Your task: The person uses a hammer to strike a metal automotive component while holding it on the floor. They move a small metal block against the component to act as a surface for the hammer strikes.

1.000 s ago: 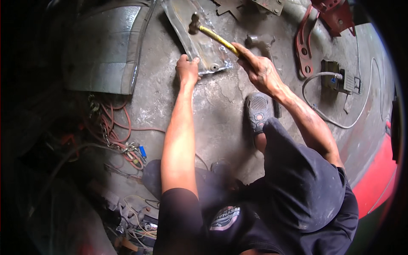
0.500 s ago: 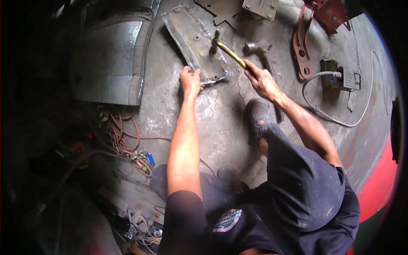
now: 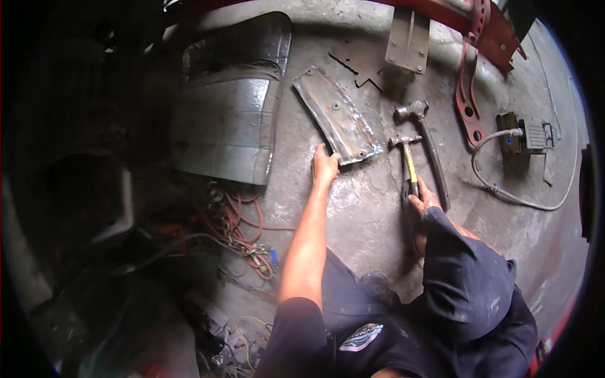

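A bent, worn sheet-metal panel (image 3: 343, 121) with a few bolt holes and ragged shiny edges lies on the concrete floor. My left hand (image 3: 325, 165) is closed on its near left corner, with the fingertips partly hidden beneath. To the right, my right hand (image 3: 426, 200) grips the black end of a small ball-peen hammer (image 3: 409, 162) with a yellow handle. The hammer's head points away from me, low over or on the floor, right of the panel. Just beyond it lies a bigger hammer (image 3: 432, 146) with a long dark handle.
A silvery padded mat (image 3: 227, 120) lies left. Tangled red hose and chain (image 3: 242, 230) sit below it. A red curved bracket (image 3: 467, 104), a grey bolted plate (image 3: 408, 43) and a flat jagged metal piece (image 3: 359, 66) are at the back. A pedal-like box with cable (image 3: 526, 133) stands right.
My right hand has drawn the small hammer back from above the panel to the floor at its right. The left hand keeps hold of the panel's corner. The view has shifted.
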